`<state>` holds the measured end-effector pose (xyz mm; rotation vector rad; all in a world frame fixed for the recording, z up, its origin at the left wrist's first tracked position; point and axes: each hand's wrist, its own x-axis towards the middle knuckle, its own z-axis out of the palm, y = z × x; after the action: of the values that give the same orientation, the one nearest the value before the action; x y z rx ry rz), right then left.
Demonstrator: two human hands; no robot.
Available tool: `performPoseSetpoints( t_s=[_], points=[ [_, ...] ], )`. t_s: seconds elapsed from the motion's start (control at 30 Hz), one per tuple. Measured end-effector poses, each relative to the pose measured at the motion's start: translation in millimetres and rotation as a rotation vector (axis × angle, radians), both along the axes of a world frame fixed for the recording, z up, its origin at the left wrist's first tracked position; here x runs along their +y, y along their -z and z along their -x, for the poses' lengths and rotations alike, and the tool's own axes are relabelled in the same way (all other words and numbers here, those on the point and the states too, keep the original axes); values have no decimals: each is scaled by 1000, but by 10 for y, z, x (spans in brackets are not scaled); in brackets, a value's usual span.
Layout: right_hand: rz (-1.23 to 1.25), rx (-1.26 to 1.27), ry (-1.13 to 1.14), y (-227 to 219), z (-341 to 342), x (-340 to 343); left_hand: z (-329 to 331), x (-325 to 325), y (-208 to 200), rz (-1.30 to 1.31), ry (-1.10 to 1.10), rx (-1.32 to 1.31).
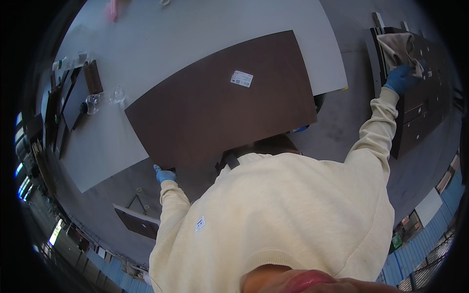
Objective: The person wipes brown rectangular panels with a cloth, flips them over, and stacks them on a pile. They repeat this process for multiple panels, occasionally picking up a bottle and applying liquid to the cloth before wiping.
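A large dark brown panel [220,102] with a white label [242,78] lies tilted across the light grey table [117,146], its near edge jutting out toward my body. My left hand [165,175], in a blue glove, grips the panel's near left edge, and some of its fingers are hidden there. Far out to the right, my right hand [403,79], also blue-gloved, is closed around a beige-grey cloth [396,48]. That cloth hangs over a stack of dark panels [415,117].
On the table's left side are clear plastic cups [93,103] and dark boards [74,102]. A pink item [113,10] lies at the far edge. Below my left arm, a wheeled trolley [137,219] stands on the floor. Grey floor [337,136] separates the table from the stack.
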<state>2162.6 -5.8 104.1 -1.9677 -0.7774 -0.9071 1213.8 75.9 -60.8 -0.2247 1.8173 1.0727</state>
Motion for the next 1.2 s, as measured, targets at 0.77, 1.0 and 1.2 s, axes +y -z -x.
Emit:
performPoseSetpoints(
  t_s=[0.77,1.0,1.2],
  points=[
    [766,918,-97,2100,401,-473,112,281,-127,45,522,583],
    [353,496,-211,1460,1461,-539,86,370,-233,306,1040,659],
    [375,670,-159,1280,2200,-466,80,-258,-344,324,1075,374]
  ],
)
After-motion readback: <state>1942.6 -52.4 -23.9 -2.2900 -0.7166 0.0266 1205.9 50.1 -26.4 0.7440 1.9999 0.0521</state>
